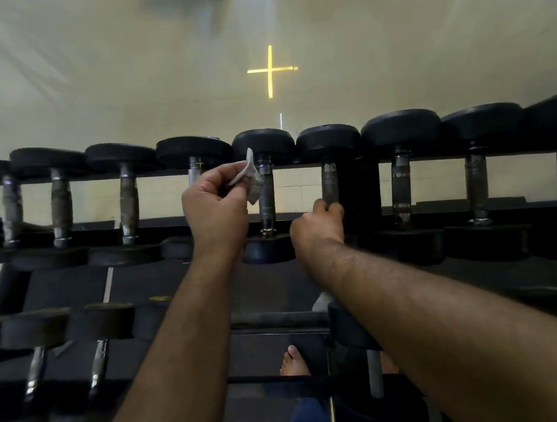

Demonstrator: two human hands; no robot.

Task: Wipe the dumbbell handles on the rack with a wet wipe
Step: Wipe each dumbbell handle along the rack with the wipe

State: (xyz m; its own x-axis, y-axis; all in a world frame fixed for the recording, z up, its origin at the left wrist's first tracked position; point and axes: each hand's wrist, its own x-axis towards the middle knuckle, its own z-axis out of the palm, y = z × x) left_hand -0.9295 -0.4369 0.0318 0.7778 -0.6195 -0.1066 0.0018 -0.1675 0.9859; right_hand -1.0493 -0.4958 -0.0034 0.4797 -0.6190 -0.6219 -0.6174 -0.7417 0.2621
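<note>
On the top tier of the dumbbell rack (303, 214), a row of black rubber-headed dumbbells lies side by side. The left hand (216, 208) pinches a crumpled wet wipe (250, 176) in curled fingers, touching the steel handle (266, 195) near the tier's middle. The right hand (318, 228) curls around the next handle (330, 182), toward the tier's right end.

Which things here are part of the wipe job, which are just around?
Job:
- wet wipe, pinched in left hand
- top-row dumbbell handles
- right hand, holding the next handle
- rack

Just around:
- lower-row dumbbells
- yellow cross on the wall
- bare foot
</note>
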